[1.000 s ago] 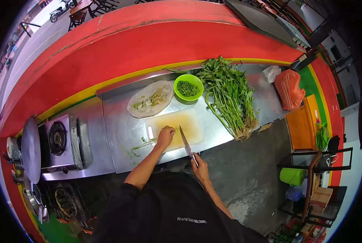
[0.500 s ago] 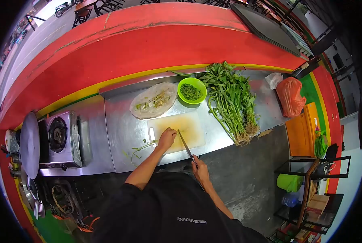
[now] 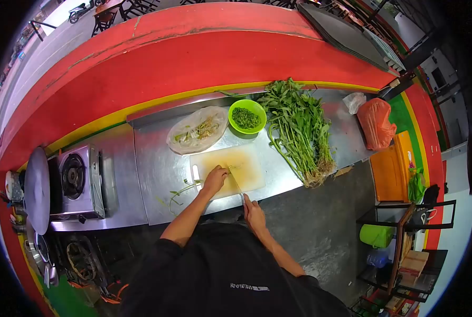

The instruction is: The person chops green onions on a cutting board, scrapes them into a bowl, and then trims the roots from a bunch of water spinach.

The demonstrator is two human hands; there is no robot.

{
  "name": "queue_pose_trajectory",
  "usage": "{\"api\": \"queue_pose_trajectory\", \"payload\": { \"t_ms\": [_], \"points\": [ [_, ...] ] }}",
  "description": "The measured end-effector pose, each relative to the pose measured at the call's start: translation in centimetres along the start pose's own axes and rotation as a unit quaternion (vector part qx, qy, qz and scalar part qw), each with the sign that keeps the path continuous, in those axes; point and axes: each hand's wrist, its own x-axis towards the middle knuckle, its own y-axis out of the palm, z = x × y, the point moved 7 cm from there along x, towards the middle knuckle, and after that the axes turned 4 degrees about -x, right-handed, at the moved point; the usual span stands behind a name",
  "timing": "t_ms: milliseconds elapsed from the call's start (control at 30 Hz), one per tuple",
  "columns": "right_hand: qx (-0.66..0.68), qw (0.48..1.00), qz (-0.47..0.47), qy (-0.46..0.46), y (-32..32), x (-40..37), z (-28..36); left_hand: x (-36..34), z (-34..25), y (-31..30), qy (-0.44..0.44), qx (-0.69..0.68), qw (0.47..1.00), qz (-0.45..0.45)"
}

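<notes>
On a white cutting board [image 3: 253, 182] with yellow stains, my left hand [image 3: 215, 178] is closed over green stems [image 3: 180, 191], whose loose ends trail out to the left past the board. Small green bits lie by its fingertips. My right hand [image 3: 254, 215] grips the handle of a knife [image 3: 238, 183], its blade slanting across the board with the tip beside my left fingertips. Behind the board stand a lime-green bowl [image 3: 260, 125] of chopped greens [image 3: 245, 118] and an open plastic bag [image 3: 215, 136] with trimmings. A big bundle of leafy greens [image 3: 302, 127] with roots lies to the right.
A gas stove [image 3: 83, 182] sits at the left end of the steel counter [image 3: 122, 174], next to a large round metal lid or pan [image 3: 37, 190]. An orange-red plastic bag [image 3: 376, 124] rests at the right end. The red wall [image 3: 209, 58] runs behind, and a shelf rack [image 3: 399, 248] stands at right.
The knife has shifted left and its tip now meets the spot at my left fingertips. My right hand has moved slightly up and left. Green bits now show by the blade.
</notes>
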Motion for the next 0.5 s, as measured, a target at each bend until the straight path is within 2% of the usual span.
{"api": "queue_pose_trajectory", "payload": {
  "t_ms": [67,133,167,233,267,300,367,500],
  "points": [
    [0.009,1.0,0.014,0.01,0.0,0.8,-0.3,-0.3,0.0,0.0,0.008,-0.005,1.0,-0.002],
    [0.15,0.989,-0.01,-0.017,0.1,1.9,-1.2,-0.3,0.4,0.0,0.007,-0.02,1.0,-0.013],
    [0.149,0.989,-0.012,-0.019,0.4,2.3,-1.6,-0.4,0.3,-0.1,0.009,-0.02,1.0,-0.016],
    [0.219,0.968,-0.099,-0.074,-0.8,2.1,-1.4,-0.8,-0.6,-1.3,-0.001,-0.041,0.998,-0.045],
    [0.271,0.959,-0.075,-0.03,-0.4,2.1,-2.3,-0.9,-0.8,-1.6,-0.028,-0.055,0.997,-0.049],
    [0.272,0.959,-0.074,-0.03,-0.3,1.9,-2.5,-0.9,-1.1,-1.7,-0.029,-0.055,0.997,-0.048],
    [0.374,0.924,-0.03,0.067,0.8,1.6,-4.0,-0.8,-2.1,-2.3,0.001,-0.005,0.998,-0.059],
    [0.392,0.913,-0.035,0.104,1.4,0.8,-5.0,0.8,-2.2,-1.3,0.003,0.009,0.999,-0.036]
  ]
}}
